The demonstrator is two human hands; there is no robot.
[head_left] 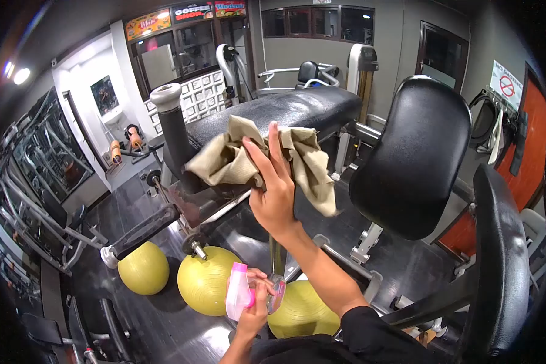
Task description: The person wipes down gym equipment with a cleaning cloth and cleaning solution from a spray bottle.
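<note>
A crumpled beige cloth (230, 162) is gripped in my right hand (275, 197), with two fingers stretched up over its folds. The cloth overlaps the near edge of a long black padded bench (297, 108) in this view. Lower down, close to my body, my left hand (255, 310) is wrapped round a spray bottle with a pink and white head (239, 294) and a clear body. A dark post with a pale round cap (165, 97) rises at the bench's left end.
Yellow exercise balls (207, 282) lie on the dark floor below the bench. A black seat pad (412, 158) stands to the right, with another upright pad (505, 255) nearer me. A foam roller bar (142, 233) juts out at left. More gym machines line the mirrored left wall.
</note>
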